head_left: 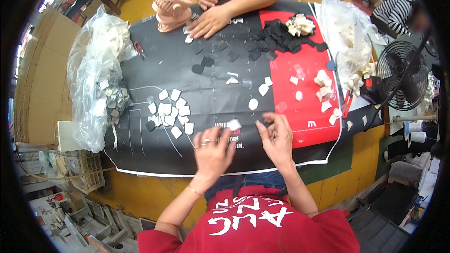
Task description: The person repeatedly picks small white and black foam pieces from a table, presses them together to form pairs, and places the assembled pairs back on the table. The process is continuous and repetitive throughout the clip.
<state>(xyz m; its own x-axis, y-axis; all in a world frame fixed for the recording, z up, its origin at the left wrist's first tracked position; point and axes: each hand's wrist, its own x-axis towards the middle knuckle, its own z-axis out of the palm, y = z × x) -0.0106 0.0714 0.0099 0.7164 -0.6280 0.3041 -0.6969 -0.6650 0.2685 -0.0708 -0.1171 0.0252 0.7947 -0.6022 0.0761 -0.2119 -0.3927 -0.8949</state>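
My left hand hovers palm down over the black sheet near its front edge, fingers apart. A small white fabric piece lies just beyond its index fingertip; whether they touch is unclear. To its right, my right hand has loosely curled fingers and the thumb held apart, with nothing visible in it. Farther left lies a group of white rounded pieces, several overlapping. Ahead of my right hand are a loose white piece and another white piece.
Across the table, a co-worker's hand rests on white pieces beside a pink stand. Black pieces are heaped at the far right. Plastic bags flank the sheet. Red-handled snips lie right, near a fan.
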